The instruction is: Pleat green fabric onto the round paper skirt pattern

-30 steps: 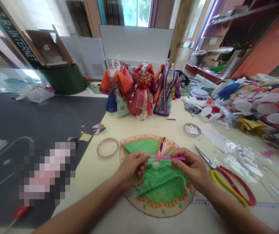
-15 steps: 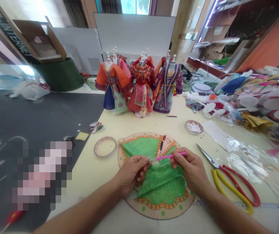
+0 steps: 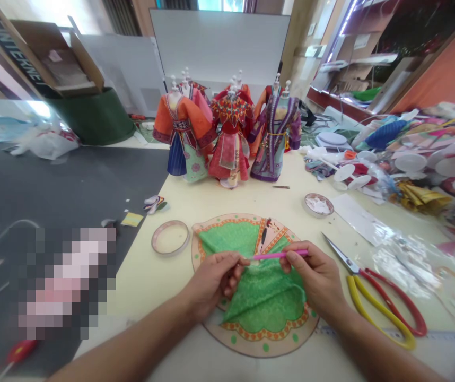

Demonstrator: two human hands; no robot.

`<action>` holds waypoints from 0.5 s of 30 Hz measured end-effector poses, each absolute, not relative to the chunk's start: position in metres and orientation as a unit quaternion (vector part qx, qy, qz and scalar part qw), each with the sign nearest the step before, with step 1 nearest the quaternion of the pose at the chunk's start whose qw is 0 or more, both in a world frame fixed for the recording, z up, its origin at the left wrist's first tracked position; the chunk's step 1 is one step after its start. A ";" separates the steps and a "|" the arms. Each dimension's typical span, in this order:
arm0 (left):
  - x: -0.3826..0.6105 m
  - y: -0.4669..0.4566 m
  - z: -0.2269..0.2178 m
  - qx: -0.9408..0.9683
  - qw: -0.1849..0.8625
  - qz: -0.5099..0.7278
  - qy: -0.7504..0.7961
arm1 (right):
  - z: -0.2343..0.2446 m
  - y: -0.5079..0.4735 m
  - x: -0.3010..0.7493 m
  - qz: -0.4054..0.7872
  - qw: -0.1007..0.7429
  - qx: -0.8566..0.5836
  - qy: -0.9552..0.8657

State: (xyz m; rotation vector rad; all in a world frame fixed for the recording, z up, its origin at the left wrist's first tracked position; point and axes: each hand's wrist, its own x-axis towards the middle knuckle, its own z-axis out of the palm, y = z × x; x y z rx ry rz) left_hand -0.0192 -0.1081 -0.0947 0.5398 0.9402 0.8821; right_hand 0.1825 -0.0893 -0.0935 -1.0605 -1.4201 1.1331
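A slim pink stick point(image 3: 273, 255) with a pale, narrow tip is pinched in my right hand point(image 3: 315, 276), lying nearly level and pointing left. My left hand point(image 3: 219, 276) is closed, thumb against forefinger, right at that tip; what lies between these fingers is too small to make out. Beneath both hands lies green patterned cloth point(image 3: 269, 305), creased and folded, on a round pink board point(image 3: 247, 345) with an orange scalloped border and green dots. A wedge of the board with a dark mark shows beyond the stick.
Left of the board sits a shallow round dish point(image 3: 171, 237); a dish of white paste point(image 3: 318, 205) stands behind right. Scissors point(image 3: 370, 289) with red and yellow handles lie at right. Dressed doll forms point(image 3: 229, 138) stand at the back. Fabric and plastic pieces point(image 3: 422, 154) pile up far right.
The pink stick has tilted to nearly level and shifted slightly right with my right hand. My left hand stays closed at its tip. The camera view has shifted slightly.
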 end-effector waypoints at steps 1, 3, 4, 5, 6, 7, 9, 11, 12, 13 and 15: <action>-0.019 -0.108 -0.095 0.253 0.762 0.407 0.435 | -0.094 -0.089 0.182 0.471 0.496 -0.438 -0.584; -0.019 -0.109 -0.095 0.270 0.757 0.401 0.440 | -0.095 -0.088 0.182 0.479 0.494 -0.437 -0.578; -0.019 -0.109 -0.095 0.278 0.754 0.396 0.444 | -0.095 -0.088 0.182 0.486 0.495 -0.436 -0.574; -0.019 -0.109 -0.095 0.285 0.752 0.392 0.448 | -0.095 -0.087 0.181 0.497 0.496 -0.432 -0.566; -0.019 -0.110 -0.095 0.289 0.749 0.387 0.453 | -0.095 -0.087 0.181 0.513 0.497 -0.427 -0.555; -0.019 -0.110 -0.096 0.292 0.746 0.384 0.460 | -0.095 -0.087 0.180 0.535 0.497 -0.419 -0.539; -0.018 -0.110 -0.097 0.298 0.736 0.378 0.476 | -0.093 -0.087 0.178 0.590 0.497 -0.400 -0.494; -0.018 -0.110 -0.098 0.303 0.734 0.366 0.485 | -0.092 -0.085 0.176 0.643 0.497 -0.385 -0.438; -0.018 -0.110 -0.099 0.305 0.735 0.365 0.483 | -0.092 -0.084 0.175 0.664 0.499 -0.376 -0.411; -0.018 -0.110 -0.100 0.306 0.738 0.367 0.477 | -0.092 -0.083 0.174 0.682 0.501 -0.368 -0.387; -0.018 -0.110 -0.100 0.303 0.744 0.373 0.463 | -0.093 -0.082 0.173 0.711 0.500 -0.352 -0.347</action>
